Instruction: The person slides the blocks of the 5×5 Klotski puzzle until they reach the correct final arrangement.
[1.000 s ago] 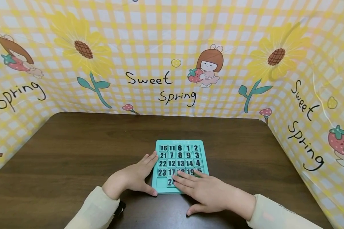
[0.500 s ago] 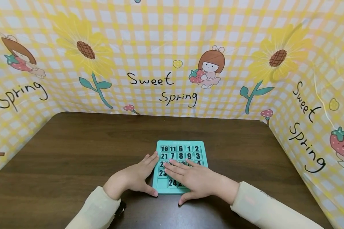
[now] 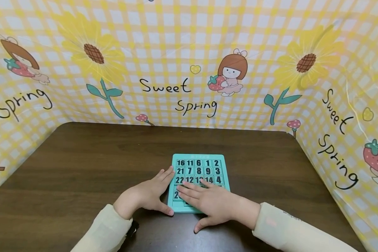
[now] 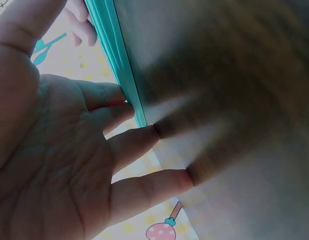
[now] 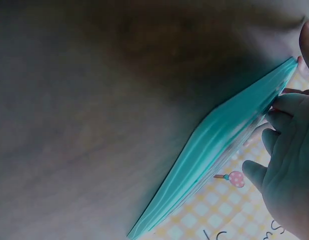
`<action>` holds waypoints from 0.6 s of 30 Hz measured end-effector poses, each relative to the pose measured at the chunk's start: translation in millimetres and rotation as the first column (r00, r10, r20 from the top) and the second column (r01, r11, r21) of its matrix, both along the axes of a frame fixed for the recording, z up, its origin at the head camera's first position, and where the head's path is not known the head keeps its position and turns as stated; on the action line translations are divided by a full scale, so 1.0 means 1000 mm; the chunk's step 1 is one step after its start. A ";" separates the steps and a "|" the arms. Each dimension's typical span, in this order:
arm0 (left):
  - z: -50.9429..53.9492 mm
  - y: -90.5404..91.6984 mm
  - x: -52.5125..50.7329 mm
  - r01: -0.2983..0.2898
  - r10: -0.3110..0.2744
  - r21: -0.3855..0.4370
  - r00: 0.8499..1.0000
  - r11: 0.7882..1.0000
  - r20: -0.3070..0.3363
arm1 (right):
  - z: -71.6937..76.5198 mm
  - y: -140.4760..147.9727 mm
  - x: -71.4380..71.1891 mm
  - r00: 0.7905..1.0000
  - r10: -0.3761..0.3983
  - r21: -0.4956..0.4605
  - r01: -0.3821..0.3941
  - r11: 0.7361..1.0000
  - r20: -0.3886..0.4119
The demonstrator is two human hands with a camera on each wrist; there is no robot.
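Note:
A turquoise number slide puzzle lies flat on the brown table, its tiles marked with black numbers. My left hand rests along its left edge, fingers at the side and thumb by the near left corner. In the left wrist view the fingers are nearly straight, some touching the puzzle's rim. My right hand lies over the lower rows with fingers extended, a fingertip on the 23 tile at the left. That tile sits slightly below its row. Several lower tiles are hidden under the hand.
The dark wooden table stretches around the puzzle. A yellow checked cloth with flowers and "Sweet Spring" lettering stands as a wall at the back and both sides. A black band shows at the left wrist.
My right hand has moved left across the puzzle, then slightly towards me. The 23 tile has slid down towards the gap at the near left. The left hand stays in place.

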State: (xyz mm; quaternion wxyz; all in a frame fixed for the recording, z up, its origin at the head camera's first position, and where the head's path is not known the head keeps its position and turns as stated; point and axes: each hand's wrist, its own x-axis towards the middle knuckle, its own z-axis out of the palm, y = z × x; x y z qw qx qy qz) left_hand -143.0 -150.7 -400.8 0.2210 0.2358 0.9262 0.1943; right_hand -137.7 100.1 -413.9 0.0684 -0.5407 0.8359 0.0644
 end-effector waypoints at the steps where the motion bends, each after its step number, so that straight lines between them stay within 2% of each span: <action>1: 0.000 0.000 0.000 0.001 -0.001 0.000 1.000 1.000 -0.002 | 0.000 0.000 0.002 1.000 0.007 0.001 -0.007 1.000 -0.007; 6: 0.002 -0.001 0.001 0.003 -0.003 0.004 1.000 1.000 -0.005 | 0.001 0.001 0.010 0.999 0.038 -0.001 -0.038 0.999 -0.031; 9: 0.002 -0.001 0.001 0.000 0.000 0.006 1.000 1.000 -0.002 | 0.005 0.001 0.010 0.999 0.039 -0.011 -0.040 0.999 -0.026; 14: 0.001 -0.001 0.000 -0.004 0.004 0.005 1.000 1.000 0.000 | 0.011 0.001 -0.001 1.000 0.000 -0.030 0.000 1.000 0.003; 18: 0.001 0.000 0.000 -0.003 0.003 0.004 1.000 1.000 0.004 | 0.010 -0.001 -0.012 0.998 -0.037 -0.045 0.039 0.998 0.047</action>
